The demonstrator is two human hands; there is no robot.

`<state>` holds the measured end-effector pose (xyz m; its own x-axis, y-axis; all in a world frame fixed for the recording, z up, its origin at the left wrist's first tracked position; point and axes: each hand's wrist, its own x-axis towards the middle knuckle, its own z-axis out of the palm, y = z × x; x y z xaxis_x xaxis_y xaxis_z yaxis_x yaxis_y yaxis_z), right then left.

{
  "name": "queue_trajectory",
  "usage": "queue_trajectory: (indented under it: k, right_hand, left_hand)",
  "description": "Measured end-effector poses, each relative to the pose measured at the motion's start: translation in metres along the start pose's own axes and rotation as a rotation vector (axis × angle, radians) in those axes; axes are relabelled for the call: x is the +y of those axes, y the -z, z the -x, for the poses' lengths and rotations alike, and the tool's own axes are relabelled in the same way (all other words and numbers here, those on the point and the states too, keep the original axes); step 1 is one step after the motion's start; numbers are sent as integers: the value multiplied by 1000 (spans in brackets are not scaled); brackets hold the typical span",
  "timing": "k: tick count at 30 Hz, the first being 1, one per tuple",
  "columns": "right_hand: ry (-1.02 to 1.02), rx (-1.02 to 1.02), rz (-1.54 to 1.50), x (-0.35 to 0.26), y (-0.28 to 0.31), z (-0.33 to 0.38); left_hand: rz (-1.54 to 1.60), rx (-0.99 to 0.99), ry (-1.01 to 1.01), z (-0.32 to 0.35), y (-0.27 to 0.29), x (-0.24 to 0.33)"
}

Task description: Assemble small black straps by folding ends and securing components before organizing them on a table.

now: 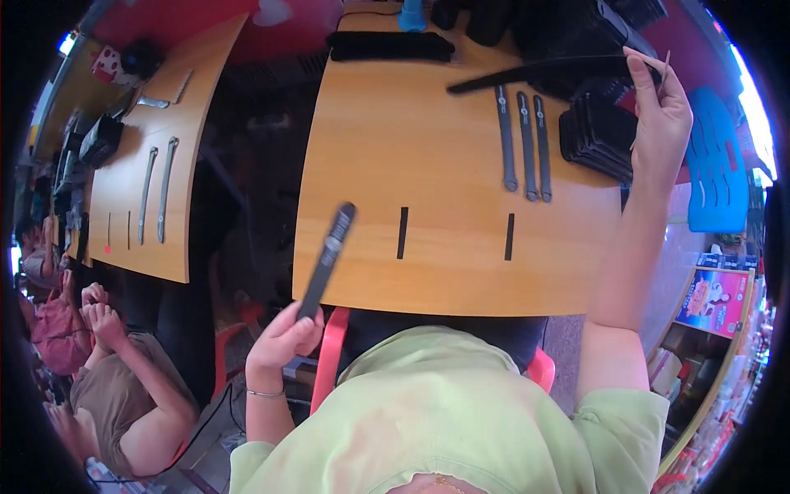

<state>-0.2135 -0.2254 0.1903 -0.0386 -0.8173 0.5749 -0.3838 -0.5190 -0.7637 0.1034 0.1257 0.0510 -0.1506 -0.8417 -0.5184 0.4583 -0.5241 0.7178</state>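
Observation:
My left hand (288, 336) is closed around the lower end of a dark grey strap (327, 251) with a rounded tip and pale print, held up in front of the table's near left edge. Raised at the far right, my right hand (662, 111) pinches the end of a long black strap (539, 74), which stretches leftward over the table. A thin pointed thing shows by the right fingertips; its kind is unclear. Below that strap lie three grey straps (525, 144) side by side. Two short black strips, a left one (402, 233) and a right one (508, 237), lie apart nearer me.
A stack of black flat pieces (597, 136) stands on the right of the wooden table (354, 165). At the back lie a fuzzy black bundle (391, 46) and dark bags. To the left, another person (136, 387) sits by a second table (181, 189) holding similar straps.

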Motion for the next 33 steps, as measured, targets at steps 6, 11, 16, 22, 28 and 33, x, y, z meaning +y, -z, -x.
queue_trajectory:
  k: [6, 11, 16, 22, 28, 33]
  right_hand:
    - [178, -359, 126, 21, -42, 94]
    - [276, -734, 430, 63, -45, 167]
    - [190, -798, 553, 53, -45, 167]
    - [159, -805, 665, 64, -52, 148]
    - [208, -695, 652, 73, -57, 144]
    - [212, -665, 642, 74, -61, 144]
  left_hand:
    - [198, 131, -223, -41, -18, 9]
    - [258, 72, -303, -88, -36, 24]
    - [297, 51, -394, -130, -38, 40]
    - [95, 217, -456, -164, -40, 35]
    - [53, 305, -541, -166, -43, 23]
    - [-37, 294, -627, -164, -45, 19]
